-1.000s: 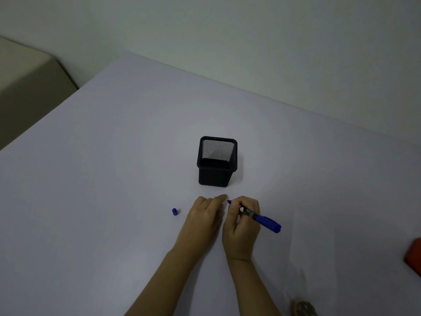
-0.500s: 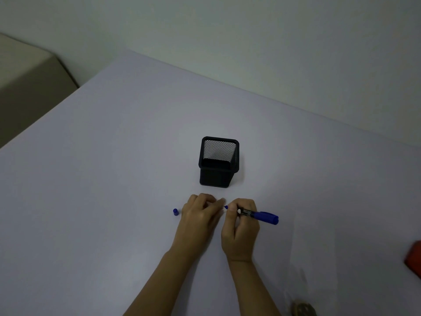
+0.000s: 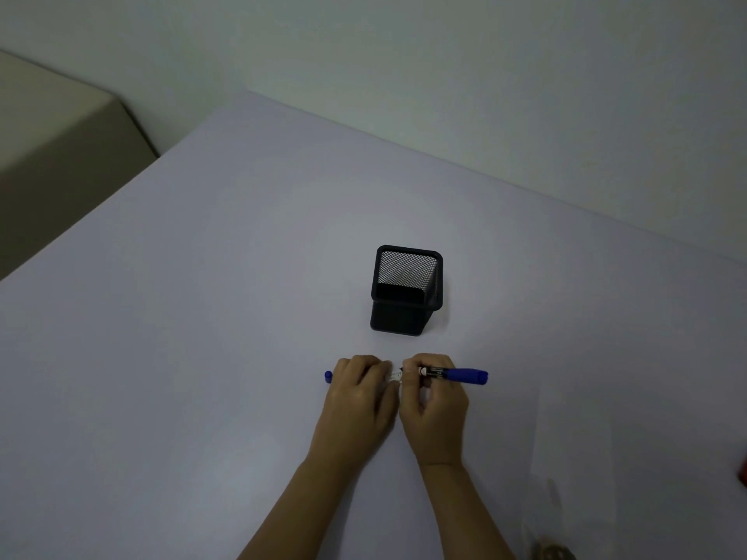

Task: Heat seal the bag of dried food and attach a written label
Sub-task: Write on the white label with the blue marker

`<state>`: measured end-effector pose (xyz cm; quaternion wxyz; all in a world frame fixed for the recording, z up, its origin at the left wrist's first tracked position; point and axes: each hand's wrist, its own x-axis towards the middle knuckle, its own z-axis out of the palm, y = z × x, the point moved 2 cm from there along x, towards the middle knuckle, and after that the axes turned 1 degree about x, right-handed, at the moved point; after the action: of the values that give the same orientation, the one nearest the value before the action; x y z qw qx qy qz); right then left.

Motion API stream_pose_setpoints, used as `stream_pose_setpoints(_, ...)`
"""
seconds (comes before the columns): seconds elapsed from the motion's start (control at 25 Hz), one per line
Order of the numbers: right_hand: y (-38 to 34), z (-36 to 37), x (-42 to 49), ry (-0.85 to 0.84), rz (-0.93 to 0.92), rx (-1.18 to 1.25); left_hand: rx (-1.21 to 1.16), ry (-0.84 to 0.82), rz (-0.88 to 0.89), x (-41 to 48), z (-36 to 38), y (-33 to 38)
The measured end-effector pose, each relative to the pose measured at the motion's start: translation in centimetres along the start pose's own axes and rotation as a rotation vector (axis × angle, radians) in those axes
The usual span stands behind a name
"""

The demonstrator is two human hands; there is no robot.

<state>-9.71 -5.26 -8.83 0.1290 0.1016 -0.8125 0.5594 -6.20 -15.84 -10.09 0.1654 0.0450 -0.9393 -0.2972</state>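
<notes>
My right hand point(image 3: 434, 402) grips a blue marker point(image 3: 461, 374), uncapped, lying almost level with its tip pointing left. My left hand point(image 3: 359, 394) rests knuckles up on the table with its fingers curled over a small white label point(image 3: 394, 375), which shows only as a sliver between the two hands. The marker tip meets that sliver. The marker's blue cap point(image 3: 328, 376) lies on the table just left of my left hand. A clear bag of dried food point(image 3: 549, 553) shows only at the bottom right edge.
A black mesh pen holder point(image 3: 406, 293) stands empty just beyond my hands. The pale table point(image 3: 202, 317) runs to a wall at the back. A red object point(image 3: 743, 472) pokes in at the right edge. A beige cabinet point(image 3: 48, 155) stands off the table's left.
My left hand slid left toward the cap and curled its fingers. The marker has tipped from slanting to nearly level, and both hands sit slightly closer together.
</notes>
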Motion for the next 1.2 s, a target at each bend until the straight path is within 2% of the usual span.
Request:
stream_pose_setpoints(0.36, -0.3, -0.09, 0.02, 0.003, -0.033, -0.032, 0.005, 0.057, -0.012, 0.0, -0.33, 0.39)
stream_pose_setpoints(1.2, 0.13, 0.24, 0.12, -0.012, -0.02, -0.057, -0.004, 0.053, -0.022, 0.07, -0.66, 0.58)
